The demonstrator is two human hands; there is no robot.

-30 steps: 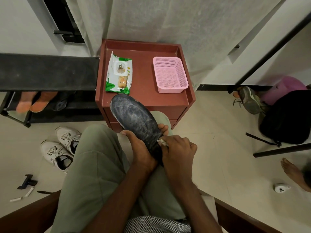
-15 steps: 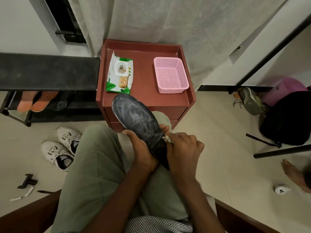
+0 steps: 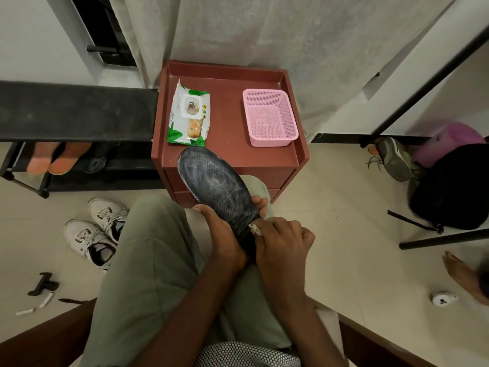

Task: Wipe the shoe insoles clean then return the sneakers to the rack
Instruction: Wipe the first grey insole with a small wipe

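A dark, worn insole (image 3: 214,181) slants up from my lap toward the red cabinet. My left hand (image 3: 225,234) grips its heel end, thumb on one edge and fingertips showing past the other. My right hand (image 3: 283,242) holds a small white wipe (image 3: 255,229) bunched in its fingers and presses it on the insole near the heel. A pair of white sneakers (image 3: 95,231) lies on the floor to my left, below the black shoe rack (image 3: 74,112).
The red cabinet (image 3: 227,154) carries a pack of wet wipes (image 3: 189,116) and a pink basket (image 3: 268,116). Orange soles sit in the rack. A grey shoe (image 3: 394,157), black bag (image 3: 452,186) and another person's foot (image 3: 465,276) are to the right.
My right hand with the wipe has slid a little along the insole's heel area, away from me. The left hand keeps its hold.
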